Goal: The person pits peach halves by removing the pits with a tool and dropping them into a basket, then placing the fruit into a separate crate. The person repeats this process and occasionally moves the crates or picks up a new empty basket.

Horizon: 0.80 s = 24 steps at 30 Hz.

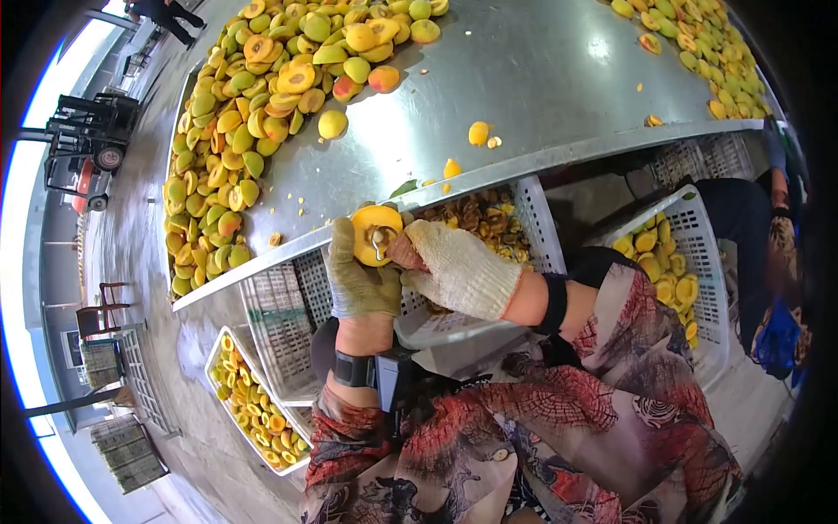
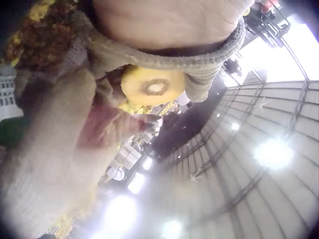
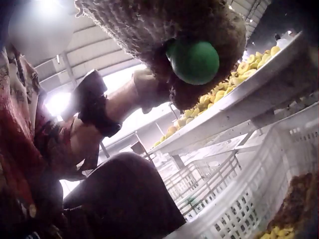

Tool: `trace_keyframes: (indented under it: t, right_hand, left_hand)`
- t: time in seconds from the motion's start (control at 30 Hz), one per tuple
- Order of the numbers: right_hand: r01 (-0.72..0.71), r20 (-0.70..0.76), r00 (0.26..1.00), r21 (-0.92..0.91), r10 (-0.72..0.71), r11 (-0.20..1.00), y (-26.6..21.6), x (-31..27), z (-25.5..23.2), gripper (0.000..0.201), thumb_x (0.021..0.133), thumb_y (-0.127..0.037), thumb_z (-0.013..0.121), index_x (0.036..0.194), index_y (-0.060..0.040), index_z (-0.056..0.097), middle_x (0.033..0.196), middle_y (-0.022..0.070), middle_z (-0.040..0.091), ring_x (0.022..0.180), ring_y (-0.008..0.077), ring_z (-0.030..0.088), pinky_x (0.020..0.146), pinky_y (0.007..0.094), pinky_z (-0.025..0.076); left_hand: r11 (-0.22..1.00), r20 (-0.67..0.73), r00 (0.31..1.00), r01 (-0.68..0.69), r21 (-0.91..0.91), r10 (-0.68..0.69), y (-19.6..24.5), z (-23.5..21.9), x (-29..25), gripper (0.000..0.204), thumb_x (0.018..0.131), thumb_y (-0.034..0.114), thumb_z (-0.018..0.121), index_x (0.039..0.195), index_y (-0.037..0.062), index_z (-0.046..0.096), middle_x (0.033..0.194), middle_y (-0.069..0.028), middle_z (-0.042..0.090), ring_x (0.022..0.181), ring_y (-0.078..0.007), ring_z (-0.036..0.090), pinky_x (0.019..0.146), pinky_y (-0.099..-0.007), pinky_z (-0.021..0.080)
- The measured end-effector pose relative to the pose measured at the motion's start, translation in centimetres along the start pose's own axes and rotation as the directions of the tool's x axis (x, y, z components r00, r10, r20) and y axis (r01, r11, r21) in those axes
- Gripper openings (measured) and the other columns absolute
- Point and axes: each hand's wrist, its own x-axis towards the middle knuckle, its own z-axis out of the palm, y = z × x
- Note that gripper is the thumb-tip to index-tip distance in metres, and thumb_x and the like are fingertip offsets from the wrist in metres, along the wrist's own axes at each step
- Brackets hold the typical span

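While the steel table [image 1: 541,96] fills the upper part of the head view, bearing a heap of halved yellow-green fruit [image 1: 231,148], the work is held at its near edge, above a perforated white crate [image 1: 546,223] of brown and yellow scraps [image 1: 471,218]. Right hand [image 1: 463,269]: cream knitted glove, reddish-brown at the fingers, which curl round a small tool. Left hand [image 1: 362,284]: grey-green glove, gripping one cut fruit [image 1: 368,220] between thumb and fingers. Cut fruit: round, orange-yellow, its face turned towards the person; in the left wrist view a pale oval ringed with brown sits at mid-face. Tool: a smooth green knob [image 3: 199,62] at the right palm and a bright metal loop [image 1: 381,238] lying across the fruit's face as seen from the head. Obscured, again by size: the table's far side runs out of frame; hands and right forearm cover part of the crate; the tool's middle is lost inside the right grip. Pale oval: stone or hollow, cannot tell. Loop against flesh: contact likewise unclear.
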Motion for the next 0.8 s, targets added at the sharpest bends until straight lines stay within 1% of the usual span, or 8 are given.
trace_keyframes:
  t: [0.07,0.17,0.3,0.4,0.47,0.53,0.6,0.8]
  right_hand:
    - [0.084,-0.037,0.996,-0.043,-0.085,0.996,0.0,-0.3,0.2,0.03,0.078,-0.021,0.063,0.096,-0.0028,0.048,0.084,0.0201,0.057,0.079,0.04,0.058,0.064,0.0483,0.048]
    - [-0.043,0.031,0.999,-0.026,0.044,0.999,-0.7,-0.5,-0.4,0.028,0.085,-0.027,0.056,0.097,-0.0036,0.048,0.084,0.0203,0.058,0.08,0.0396,0.059,0.065,0.0481,0.049]
    - [-0.067,0.098,0.993,-0.055,0.072,0.996,-2.0,-0.5,-1.6,0.028,0.09,-0.031,0.049,0.097,-0.0042,0.049,0.083,0.0201,0.059,0.08,0.0393,0.059,0.065,0.0475,0.049]
    - [-0.126,0.104,0.987,0.047,0.121,0.991,-1.8,-0.5,-0.7,0.024,0.087,-0.025,0.054,0.098,-0.0044,0.048,0.083,0.0195,0.059,0.081,0.0392,0.059,0.065,0.0464,0.049]
    - [-0.031,0.017,0.999,0.115,0.029,0.993,-1.1,-0.7,-0.1,0.024,0.084,-0.021,0.056,0.098,-0.0044,0.048,0.084,0.0192,0.058,0.081,0.0393,0.058,0.065,0.0459,0.048]
    - [0.067,-0.082,0.995,0.173,-0.054,0.983,-0.7,-0.9,0.3,0.025,0.081,-0.018,0.059,0.098,-0.0043,0.047,0.084,0.0189,0.058,0.081,0.0394,0.058,0.065,0.0455,0.048]
    - [-0.034,-0.006,0.999,0.134,0.035,0.99,-0.7,-1.1,0.5,0.028,0.075,-0.012,0.062,0.098,-0.0042,0.047,0.084,0.0185,0.059,0.081,0.0391,0.058,0.066,0.0445,0.049]
    - [-0.043,-0.019,0.999,0.112,0.045,0.993,-0.7,-1.5,1.8,0.025,0.078,-0.016,0.06,0.098,-0.0051,0.048,0.084,0.0186,0.056,0.081,0.0397,0.057,0.066,0.0453,0.047]
  left_hand:
    - [1.0,0.06,0.998,-0.012,0.021,0.011,0.1,-0.1,-0.9,0.053,0.081,0.042,0.062,0.108,-0.0022,0.054,0.105,-0.0218,0.059,0.097,-0.0366,0.057,0.09,-0.0472,0.046]
    - [1.0,0.133,0.991,0.017,0.01,-0.019,0.7,0.0,-2.0,0.046,0.077,0.032,0.065,0.107,-0.0014,0.055,0.108,-0.0228,0.059,0.103,-0.0371,0.055,0.095,-0.0489,0.042]
    - [0.998,-0.007,0.999,0.044,0.047,-0.044,0.8,-0.7,-2.3,0.035,0.08,0.033,0.064,0.094,0.0018,0.056,0.103,-0.0215,0.06,0.098,-0.0353,0.057,0.091,-0.0474,0.045]
    - [0.998,0.017,1.0,0.013,0.059,-0.014,0.9,-1.3,-2.0,0.033,0.082,0.033,0.063,0.092,0.0021,0.056,0.101,-0.0207,0.06,0.094,-0.0348,0.057,0.088,-0.0456,0.047]
    - [0.998,0.015,1.0,-0.012,-0.054,0.013,0.5,-1.3,-1.6,0.036,0.082,0.033,0.063,0.097,0.0016,0.057,0.101,-0.0202,0.06,0.093,-0.0341,0.058,0.087,-0.0448,0.047]
    - [0.987,0.017,0.987,-0.163,-0.011,0.163,0.3,-0.8,-1.6,0.04,0.081,0.033,0.063,0.104,0.0009,0.058,0.103,-0.0198,0.06,0.094,-0.0338,0.057,0.087,-0.0458,0.047]
    - [0.982,0.019,0.981,-0.191,-0.006,0.191,0.0,-0.4,-1.9,0.045,0.081,0.034,0.062,0.109,-0.0007,0.057,0.107,-0.0184,0.059,0.095,-0.0317,0.057,0.087,-0.046,0.047]
    - [0.924,0.088,0.933,-0.357,0.133,0.348,-0.9,0.2,-2.4,0.046,0.083,0.035,0.057,0.111,-0.0017,0.055,0.105,-0.0152,0.059,0.091,-0.0291,0.059,0.083,-0.0401,0.048]
